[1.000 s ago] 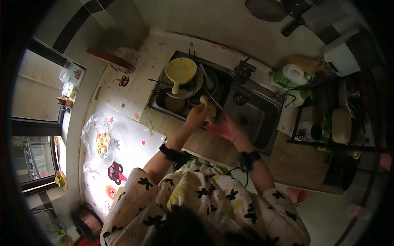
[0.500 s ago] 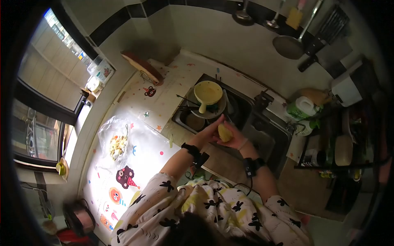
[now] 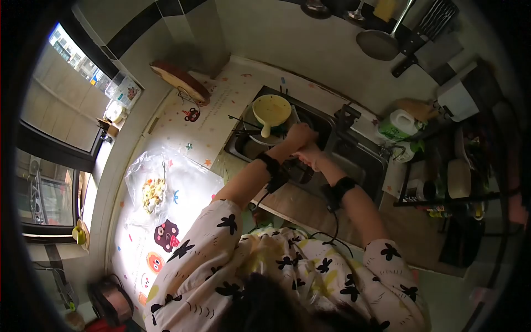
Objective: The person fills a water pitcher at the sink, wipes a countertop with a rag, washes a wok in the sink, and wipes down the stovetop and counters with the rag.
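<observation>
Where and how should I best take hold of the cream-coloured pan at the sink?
Probably by the short handle of the pan, coming from the wearer's side and slightly above. It juts toward the wearer, while the round body sits open side up. Mind the left hand, close by on the handle's right.

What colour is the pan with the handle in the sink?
The pan is pale yellow; it shows best in the head view.

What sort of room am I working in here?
Most likely a home kitchen: there's a metal sink set into the counter, a pale yellow pan beside your hands, and a slotted spatula on the wall.
</observation>
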Tool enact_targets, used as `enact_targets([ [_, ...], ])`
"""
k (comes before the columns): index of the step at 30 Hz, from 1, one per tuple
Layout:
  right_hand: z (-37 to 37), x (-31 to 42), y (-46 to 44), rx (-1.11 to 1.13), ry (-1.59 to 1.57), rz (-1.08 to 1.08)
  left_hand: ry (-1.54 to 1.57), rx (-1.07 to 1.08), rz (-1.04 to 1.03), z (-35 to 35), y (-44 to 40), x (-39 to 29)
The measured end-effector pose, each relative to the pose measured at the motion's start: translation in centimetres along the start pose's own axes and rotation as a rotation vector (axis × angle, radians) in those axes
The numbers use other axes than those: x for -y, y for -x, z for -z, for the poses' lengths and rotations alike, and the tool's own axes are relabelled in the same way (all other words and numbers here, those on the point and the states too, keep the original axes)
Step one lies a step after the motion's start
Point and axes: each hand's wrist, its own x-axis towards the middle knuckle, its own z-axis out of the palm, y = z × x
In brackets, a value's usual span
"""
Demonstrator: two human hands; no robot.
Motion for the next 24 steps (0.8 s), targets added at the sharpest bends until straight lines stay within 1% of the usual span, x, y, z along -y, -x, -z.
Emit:
enact_targets([
  [1, -0.1, -0.3, -0.6, -0.046, 0.12, 0.009, -0.016, 0.015, 0.034, -0.2, -0.2, 0.2],
  [2, -0.5, -2.0, -3.0, -0.367, 0.515, 0.404, -0.034, 0.029, 0.067, -0.5, -0.5, 0.4],
  [3, -0.5, -2.3, -3.6, -0.499, 0.708, 0.614, -0.034, 0.028, 0.065, -2.1, -1.2, 0.8],
  [4, -0.5, -2.7, -4.1, -0.688, 0.909, 0.801, 0.096, 0.059, 0.311, -4.6, -2.3, 1.1],
  [6, 0.2, -1.2, -2.8, -0.545, 0.909, 0.374, 0.228, 0.092, 0.557, -5.8, -3.0, 0.8],
  [7, 0.4, -0.3, -1.8, -0.54, 0.91, 0.375, 0.338, -0.09, 0.63, -5.2, -2.8, 0.4],
  [8, 0.6, 0.5, -0.8, -0.499, 0.897, 0.247, 0.448, -0.273, 0.7, -4.7, -2.4, 0.1],
  [9, 0.7, 1.2, 0.2, -0.459, 0.881, 0.118, 0.45, -0.269, 0.705, -3.0, -2.1, -0.2],
  [10, 0.8, 1.7, 1.1, -0.453, 0.881, 0.114, 0.297, -0.107, 0.639, -0.8, -1.9, -0.7],
  [11, 0.8, 2.1, 1.9, -0.458, 0.809, 0.06, 0.146, 0.053, 0.564, 0.3, -1.8, -1.0],
  [12, 0.9, 2.4, 2.9, -0.464, 0.738, 0.006, 0.152, 0.056, 0.563, 0.2, -1.7, -1.0],
  [13, 0.6, 3.0, 3.9, -0.519, 0.752, 0.041, 0.156, 0.084, 0.573, -0.2, -1.8, -0.7],
  [15, 0.6, 4.0, 5.1, -0.484, 0.782, 0.007, 0.163, 0.11, 0.589, -1.3, -1.7, -0.4],
  [16, 0.5, 4.3, 5.3, -0.45, 0.808, -0.026, 0.392, 0.02, 0.742, -2.1, -1.6, -0.4],
  [18, 0.1, 4.2, 5.3, -0.448, 0.84, -0.008, 0.624, -0.076, 0.892, -4.0, -1.9, -0.1],
  [19, 0.0, 4.1, 5.1, -0.448, 0.872, 0.011, 0.88, -0.09, 1.049, -4.1, -2.0, -0.2],
  [20, -0.2, 3.6, 4.7, -0.447, 0.879, 0.011, 1.016, -0.098, 1.122, -4.1, -2.0, 0.0],
  [21, -0.7, 2.7, 4.2, -0.495, 0.872, 0.068, 1.146, -0.111, 1.202, -4.1, -1.9, 0.2],
  [22, -1.2, 1.8, 3.5, -0.54, 0.862, 0.126, 0.708, 0.146, 0.837, -1.5, -1.2, 0.1],
  [23, -1.6, 0.8, 2.6, -0.54, 0.866, 0.127, 0.266, 0.369, 0.453, 0.0, -0.5, 0.2],
  [24, -1.9, -0.2, 1.7, -0.497, 0.678, 0.174, 0.268, 0.366, 0.452, -0.4, 0.0, 0.5],
])
